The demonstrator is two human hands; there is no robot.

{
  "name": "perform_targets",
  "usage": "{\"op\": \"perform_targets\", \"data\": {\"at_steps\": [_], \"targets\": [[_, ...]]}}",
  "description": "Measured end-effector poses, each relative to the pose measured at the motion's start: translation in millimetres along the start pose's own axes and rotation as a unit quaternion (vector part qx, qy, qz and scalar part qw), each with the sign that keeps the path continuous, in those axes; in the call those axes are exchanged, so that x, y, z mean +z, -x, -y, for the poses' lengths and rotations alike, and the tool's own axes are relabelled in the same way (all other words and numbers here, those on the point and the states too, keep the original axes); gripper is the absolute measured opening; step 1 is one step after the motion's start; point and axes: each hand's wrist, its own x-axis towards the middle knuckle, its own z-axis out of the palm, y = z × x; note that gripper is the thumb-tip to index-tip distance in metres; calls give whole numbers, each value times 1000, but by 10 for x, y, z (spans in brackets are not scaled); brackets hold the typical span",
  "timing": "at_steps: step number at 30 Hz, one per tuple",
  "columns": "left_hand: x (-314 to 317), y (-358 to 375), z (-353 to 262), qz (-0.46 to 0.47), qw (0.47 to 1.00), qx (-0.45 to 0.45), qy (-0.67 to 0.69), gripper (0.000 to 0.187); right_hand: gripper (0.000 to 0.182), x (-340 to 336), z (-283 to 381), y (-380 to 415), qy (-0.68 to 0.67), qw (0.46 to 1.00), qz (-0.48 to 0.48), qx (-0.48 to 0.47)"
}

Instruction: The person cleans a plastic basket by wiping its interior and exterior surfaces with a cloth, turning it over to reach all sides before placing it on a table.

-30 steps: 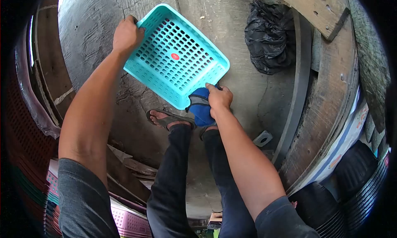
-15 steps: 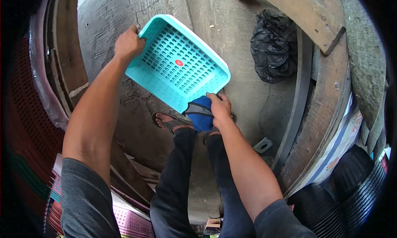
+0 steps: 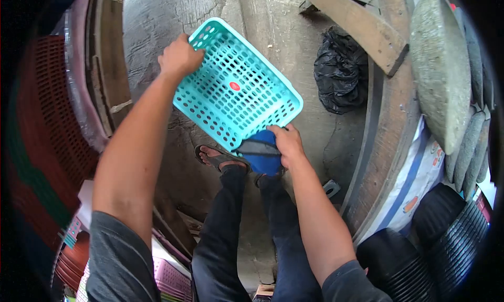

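Note:
A turquoise perforated plastic basket (image 3: 262,94) hangs tilted in front of my legs, its inside facing me and a red oval label on its bottom. My left hand (image 3: 180,58) is closed around its upper left rim. Close to the lower right corner, my right hand (image 3: 289,144) is closed on a blue and grey cloth (image 3: 261,154) with dark trim. The cloth overlaps the basket's near rim. Folds and fingers hide whether my right hand also grips the rim itself.
A crumpled black plastic bag (image 3: 341,71) lies on the concrete floor by a wooden frame (image 3: 362,26). Stacked black containers (image 3: 401,262) and stone-like grey dishes (image 3: 441,71) stand right. Brown baskets (image 3: 58,92) are stacked left, pink baskets (image 3: 172,277) below.
The basket and both hands have shifted slightly right in view. The basket's tilt has changed, and more floor shows through its holes. More of the blue and grey cloth is visible.

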Motion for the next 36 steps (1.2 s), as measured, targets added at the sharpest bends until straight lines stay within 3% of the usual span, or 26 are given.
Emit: {"op": "perform_targets", "data": {"at_steps": [2, 4, 5, 6, 8, 10, 14, 15, 17, 20, 22, 24, 26, 28, 29, 30, 32, 36], "targets": [[49, 234, 15, -189, 978, -45, 75, 66, 37, -99, 16, 276, -14, 999, 14, -30], [-53, 633, -107, -178, 963, -124, 160, 79, 31, -141, 138, 646, 7, 992, 13, -128], [-36, 800, -88, -58, 929, -87, 356, 81, 29, -148, 206, 845, 44, 985, 5, -167], [-93, 992, -85, 66, 844, -40, 530, 83, 26, -158, 286, 1057, 82, 975, -5, -207], [-769, 1701, -443, 270, 664, -189, 672, 76, 23, -179, 543, 1622, 225, 944, -27, -238], [-1033, 2053, -584, 279, 544, -258, 748, 65, 23, -174, 819, 2244, 366, 896, -18, -250], [-1099, 2299, -579, 320, 383, -167, 850, 36, 29, -188, 1179, 3273, 538, 796, 43, -276], [-1156, 2401, -579, 316, 393, -170, 847, 34, 29, -235, 1273, 3485, 541, 786, 38, -296], [-1506, 2733, -566, 312, 425, -152, 836, 33, 33, -392, 1516, 3835, 562, 769, 124, -277], [-2273, 3421, -493, 318, 524, -34, 789, 37, 31, -599, 2065, 4655, 425, 812, 125, -380], [-2835, 3897, -509, 257, 553, 6, 793, 41, 21, -612, 2283, 5141, 298, 814, 78, -492], [-3282, 4185, -487, 251, 510, 60, 821, 43, 19, -466, 2436, 5707, 141, 787, 55, -598], [-3746, 4489, -416, 262, 475, 74, 837, 42, 21, -314, 2418, 5976, 82, 712, 109, -688], [-3818, 4455, -227, 284, 418, 156, 849, 41, 35, -151, 2266, 6173, 209, 571, 90, -789], [-3998, 4547, -235, 262, 430, 157, 849, 41, 52, -112, 2180, 6327, 331, 476, 38, -814], [-4120, 4544, -155, 219, 495, 166, 824, 45, 64, -87, 2043, 6493, 393, 448, -16, -803], [-4362, 4639, -93, 281, 366, 251, 851, 49, 63, -55, 1985, 6487, 405, 415, -19, -814], [-4659, 4953, -55, 228, 422, 211, 852, 51, 54, 45, 2220, 6429, 359, 379, -22, -853]]}}
